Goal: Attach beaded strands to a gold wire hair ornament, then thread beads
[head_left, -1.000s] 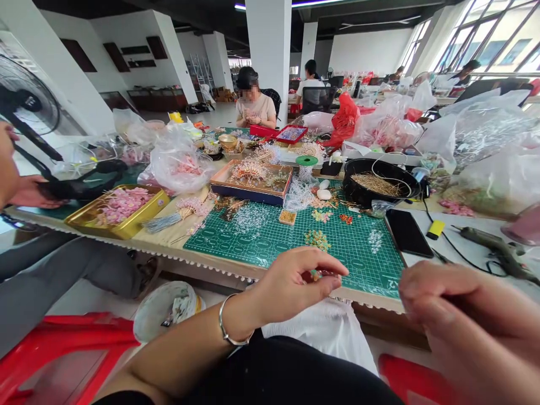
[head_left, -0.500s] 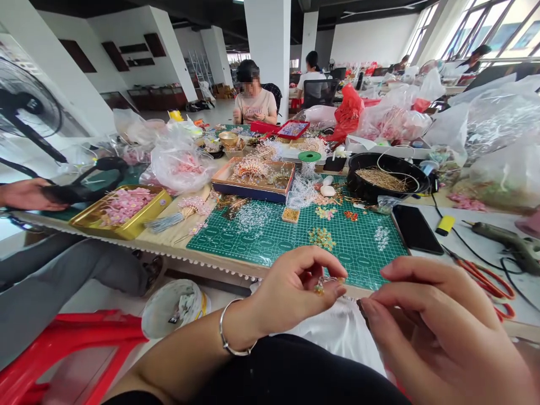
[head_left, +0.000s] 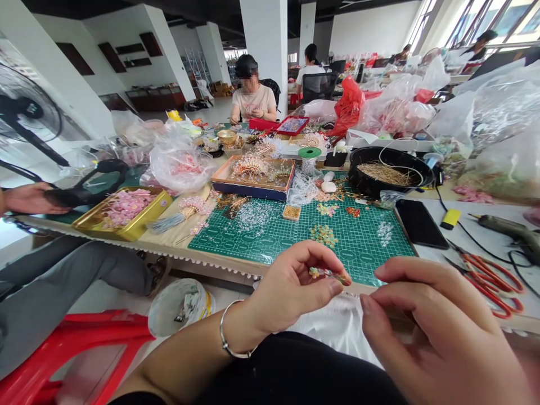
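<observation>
My left hand point(head_left: 295, 281), with a silver bangle at the wrist, pinches a small beaded flower piece point(head_left: 324, 273) between thumb and forefinger above the mat's front edge. To its right, my right hand point(head_left: 434, 320) has thumb and forefinger close together; whatever may be between them is too small to make out. The two hands do not touch. Behind them on the green cutting mat point(head_left: 291, 243) lie a pile of yellow-green beads point(head_left: 324, 236), clear beads point(head_left: 385, 233), orange beads point(head_left: 352, 211) and a small box of gold beads point(head_left: 291, 212).
A gold tin of pink flowers point(head_left: 122, 216) sits at the left, near another person's hand point(head_left: 31, 198). Right of the mat are a black phone point(head_left: 421, 223), orange-handled pliers point(head_left: 491, 275) and a glue gun point(head_left: 506, 229). Behind stands a black bowl point(head_left: 386, 171).
The beaded piece has turned in my left hand, its flower now further left. My right thumb has shifted slightly, and the dark tip seen beside it no longer shows.
</observation>
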Demonstrator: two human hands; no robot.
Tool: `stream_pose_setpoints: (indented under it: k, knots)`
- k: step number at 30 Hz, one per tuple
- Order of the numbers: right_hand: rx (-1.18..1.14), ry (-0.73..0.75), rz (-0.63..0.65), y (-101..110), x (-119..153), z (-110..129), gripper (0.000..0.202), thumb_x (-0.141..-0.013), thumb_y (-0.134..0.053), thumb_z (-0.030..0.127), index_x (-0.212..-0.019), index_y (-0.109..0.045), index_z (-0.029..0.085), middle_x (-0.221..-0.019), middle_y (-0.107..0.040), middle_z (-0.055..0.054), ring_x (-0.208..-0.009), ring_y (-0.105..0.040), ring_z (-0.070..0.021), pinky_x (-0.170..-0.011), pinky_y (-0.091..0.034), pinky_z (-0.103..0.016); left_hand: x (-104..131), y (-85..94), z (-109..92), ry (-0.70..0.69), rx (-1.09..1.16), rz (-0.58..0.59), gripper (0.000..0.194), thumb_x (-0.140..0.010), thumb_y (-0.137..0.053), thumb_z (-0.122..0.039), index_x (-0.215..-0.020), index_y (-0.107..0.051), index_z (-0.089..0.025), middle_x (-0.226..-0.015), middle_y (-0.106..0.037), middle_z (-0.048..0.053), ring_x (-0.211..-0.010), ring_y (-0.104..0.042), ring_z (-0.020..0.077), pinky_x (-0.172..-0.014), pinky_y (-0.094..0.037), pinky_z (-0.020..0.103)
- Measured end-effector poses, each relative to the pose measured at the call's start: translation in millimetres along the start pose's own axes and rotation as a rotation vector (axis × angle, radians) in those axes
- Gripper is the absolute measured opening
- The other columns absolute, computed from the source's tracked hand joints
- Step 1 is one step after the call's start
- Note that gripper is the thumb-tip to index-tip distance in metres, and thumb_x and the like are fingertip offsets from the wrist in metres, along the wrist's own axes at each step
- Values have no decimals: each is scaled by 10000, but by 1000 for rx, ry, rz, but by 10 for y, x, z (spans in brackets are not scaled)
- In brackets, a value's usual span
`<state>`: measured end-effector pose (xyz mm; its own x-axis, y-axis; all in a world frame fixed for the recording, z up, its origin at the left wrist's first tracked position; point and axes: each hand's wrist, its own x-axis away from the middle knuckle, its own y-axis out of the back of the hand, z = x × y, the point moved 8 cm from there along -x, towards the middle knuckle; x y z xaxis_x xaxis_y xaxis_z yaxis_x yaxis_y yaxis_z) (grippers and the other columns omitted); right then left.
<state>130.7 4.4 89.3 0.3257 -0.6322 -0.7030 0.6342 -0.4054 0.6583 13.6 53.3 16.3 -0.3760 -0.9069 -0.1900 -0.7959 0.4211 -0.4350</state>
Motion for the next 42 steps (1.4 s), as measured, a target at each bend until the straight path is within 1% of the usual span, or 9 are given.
stream_pose_setpoints:
  k: [5, 13, 16, 23, 27, 31, 34, 38, 42]
  knots:
    - [-10, 6, -50, 14, 8, -13, 74, -812, -583, 174, -759, -543, 208, -887, -558, -76, -735, -569, -160, -581, -474, -303, 13, -2, -26, -4, -63, -14, 179, -787, -688, -116, -909, -565, -163, -856, -635, 15, -813, -600, 96, -741, -483, 218]
    - [-91, -41, 16, -34, -26, -66, 83, -812, -584, 174, -754, -537, 212, -889, -561, -67, -725, -587, -156, -537, -464, -280, 39, -52, -176, -78, -310, 23, 198, -794, -660, -105, -938, -540, -169, -877, -624, 26, -814, -587, 104, -687, -456, 205]
    - [-124, -72, 20, -32, 1, -105, 95, -817, -585, 179, -751, -528, 215, -888, -553, -58, -742, -583, -155, -528, -455, -273, 46, -68, -190, -86, -317, 36, 202, -790, -659, -97, -940, -544, -167, -873, -625, 23, -812, -583, 97, -697, -453, 198]
    - [-68, 110, -67, 31, 81, 36, 111, -788, -607, 111, -819, -546, 198, -887, -533, -55, -722, -554, -138, -561, -462, -277, 42, -69, -137, -72, -195, 30, 212, -785, -673, -95, -934, -543, -169, -865, -636, 13, -812, -593, 80, -742, -457, 190]
    - [-96, 36, -15, 18, 46, -33, 86, -805, -587, 136, -784, -548, 210, -875, -542, -50, -704, -574, -144, -542, -458, -282, 62, -85, -160, -84, -291, 35, 205, -793, -653, -101, -948, -537, -170, -867, -636, 30, -789, -582, 98, -692, -443, 204]
    - [-165, -32, -13, 5, 53, -101, 80, -817, -580, 157, -777, -545, 216, -875, -541, -47, -723, -578, -147, -539, -465, -269, 78, -80, -159, -80, -370, 36, 196, -810, -656, -161, -964, -537, -176, -882, -642, 47, -764, -568, 113, -648, -432, 223]
    - [-119, 33, -64, 2, 88, -66, 103, -812, -595, 115, -850, -556, 203, -915, -545, -60, -780, -571, -156, -619, -492, -278, 89, -65, -156, -72, -370, 23, 184, -817, -663, -183, -957, -544, -182, -885, -641, 42, -777, -565, 115, -654, -432, 225]
    - [-43, 140, -77, -32, 116, -1, 181, -818, -593, 61, -968, -569, 159, -982, -545, -90, -865, -561, -166, -737, -506, -282, 112, -87, -200, -106, -416, 34, 184, -817, -671, -194, -963, -559, -181, -888, -634, 36, -739, -545, 100, -652, -436, 223]
    - [8, 226, -51, -28, 140, 68, 211, -806, -607, 53, -995, -574, 138, -976, -537, -100, -805, -559, -156, -682, -510, -271, 126, -117, -231, -124, -521, 57, 182, -815, -677, -210, -969, -587, -176, -879, -625, 33, -725, -539, 94, -662, -458, 222]
